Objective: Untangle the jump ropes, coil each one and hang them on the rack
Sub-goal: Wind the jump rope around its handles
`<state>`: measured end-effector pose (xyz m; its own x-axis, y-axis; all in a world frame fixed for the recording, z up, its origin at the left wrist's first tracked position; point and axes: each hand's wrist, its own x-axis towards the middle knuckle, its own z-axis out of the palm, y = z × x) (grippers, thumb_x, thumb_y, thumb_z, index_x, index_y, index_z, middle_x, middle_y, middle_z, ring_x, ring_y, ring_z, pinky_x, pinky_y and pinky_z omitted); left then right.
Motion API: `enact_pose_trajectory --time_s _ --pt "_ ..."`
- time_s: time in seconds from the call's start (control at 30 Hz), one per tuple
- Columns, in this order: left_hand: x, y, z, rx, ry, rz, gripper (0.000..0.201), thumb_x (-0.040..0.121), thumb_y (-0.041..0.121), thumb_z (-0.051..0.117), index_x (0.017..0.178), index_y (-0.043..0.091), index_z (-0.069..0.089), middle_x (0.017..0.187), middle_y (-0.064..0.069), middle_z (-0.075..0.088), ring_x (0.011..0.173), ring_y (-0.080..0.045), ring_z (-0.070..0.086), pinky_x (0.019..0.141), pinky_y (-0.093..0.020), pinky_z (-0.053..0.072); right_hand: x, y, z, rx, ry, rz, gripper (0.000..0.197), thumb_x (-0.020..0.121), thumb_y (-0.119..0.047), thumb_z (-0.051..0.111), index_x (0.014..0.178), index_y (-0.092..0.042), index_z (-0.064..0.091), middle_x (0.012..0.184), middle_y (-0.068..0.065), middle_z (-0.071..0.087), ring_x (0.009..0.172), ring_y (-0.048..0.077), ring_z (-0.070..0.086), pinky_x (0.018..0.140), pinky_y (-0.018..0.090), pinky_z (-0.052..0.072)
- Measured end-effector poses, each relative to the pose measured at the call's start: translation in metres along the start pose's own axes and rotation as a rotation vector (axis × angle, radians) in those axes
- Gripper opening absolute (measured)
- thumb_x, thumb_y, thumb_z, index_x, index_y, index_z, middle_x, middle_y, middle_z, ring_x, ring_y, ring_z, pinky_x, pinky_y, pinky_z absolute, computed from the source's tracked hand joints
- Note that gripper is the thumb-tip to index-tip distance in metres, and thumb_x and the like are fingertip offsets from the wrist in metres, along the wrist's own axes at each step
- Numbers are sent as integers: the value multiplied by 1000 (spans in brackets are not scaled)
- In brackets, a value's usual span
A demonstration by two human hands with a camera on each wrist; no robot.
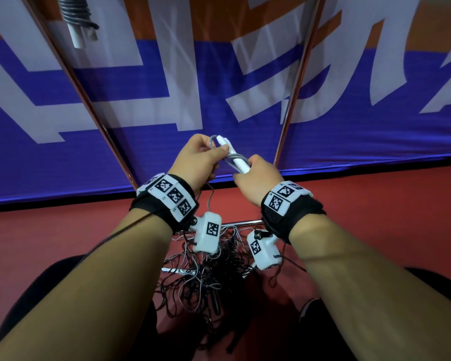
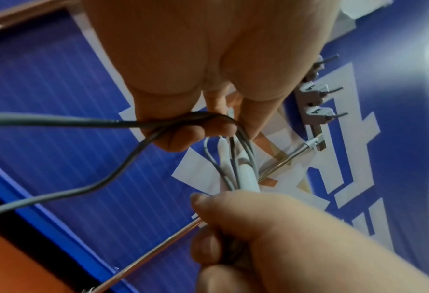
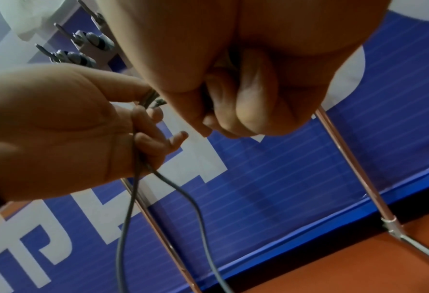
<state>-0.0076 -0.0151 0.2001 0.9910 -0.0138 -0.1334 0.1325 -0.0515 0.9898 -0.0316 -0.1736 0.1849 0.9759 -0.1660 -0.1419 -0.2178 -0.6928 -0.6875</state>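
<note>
A grey jump rope (image 1: 214, 142) with two white handles (image 1: 235, 157) is held up between my hands in front of the rack. My left hand (image 1: 211, 155) pinches loops of the grey cord (image 2: 173, 122) near the handle tips (image 2: 224, 150). My right hand (image 1: 241, 174) is curled round the lower end of the handles, which its fingers (image 3: 248, 99) hide in the right wrist view. Two strands of grey cord (image 3: 130, 208) hang down from the left hand (image 3: 148, 119). A tangle of black and grey ropes (image 1: 206, 280) lies on the red floor below my wrists.
The rack's two metal poles (image 1: 89, 102) (image 1: 294, 87) rise before a blue and white banner (image 1: 154, 82); its hooks (image 2: 318, 95) stick out higher up. A coiled grey rope with white handles (image 1: 76, 19) hangs at the upper left. The rack's base bar (image 1: 242, 223) crosses the floor.
</note>
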Motion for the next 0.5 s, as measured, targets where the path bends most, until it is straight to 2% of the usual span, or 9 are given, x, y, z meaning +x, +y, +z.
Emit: enact_pose_trajectory --time_s 0.07,0.13,0.2,0.27,0.37,0.43,0.5 --pt "-2 -1 3 91 -35 -58 26 93 33 77 92 18 55 67 -3 56 54 -15 47 51 -29 42 3 3 0 -8 26 36 20 98 -30 66 112 -17 59 89 1 63 67 16 59 50 29 35" --pt "-8 0 6 109 -191 -116 30 98 38 72 90 11 62 70 -9 58 55 -17 41 51 -29 37 6 4 -2 -2 56 71 21 99 -32 66 111 -15 60 88 2 62 68 18 59 52 30 37" --pt "-16 2 9 154 -322 -141 35 105 38 62 97 4 66 71 -8 63 53 -14 38 50 -28 35 9 5 -4 15 63 94 22 98 -33 67 107 -15 59 90 5 64 71 23 63 56 32 47" --pt "-20 5 9 214 -436 -117 37 109 39 55 100 4 66 65 -6 59 49 -12 35 49 -26 33 11 6 -6 42 47 122 20 94 -29 69 104 -15 58 92 7 66 77 29 68 64 40 57" --pt "-21 9 4 245 -568 -94 33 110 37 53 94 9 62 60 -5 50 45 -12 32 47 -24 30 13 6 -6 61 28 146 16 96 -22 67 107 -13 59 98 11 68 84 34 71 73 47 64" --pt "-20 13 -1 235 -609 -98 31 110 35 53 92 11 61 60 -4 49 46 -12 31 47 -24 29 11 4 -5 137 22 155 21 100 -28 69 108 -11 60 103 12 70 79 32 74 62 43 65" --pt "-19 16 -6 239 -613 -85 29 109 34 54 98 9 64 62 -4 50 47 -13 34 48 -25 30 8 1 -3 308 6 180 29 102 -37 72 106 -11 59 109 13 68 77 32 76 50 37 62"
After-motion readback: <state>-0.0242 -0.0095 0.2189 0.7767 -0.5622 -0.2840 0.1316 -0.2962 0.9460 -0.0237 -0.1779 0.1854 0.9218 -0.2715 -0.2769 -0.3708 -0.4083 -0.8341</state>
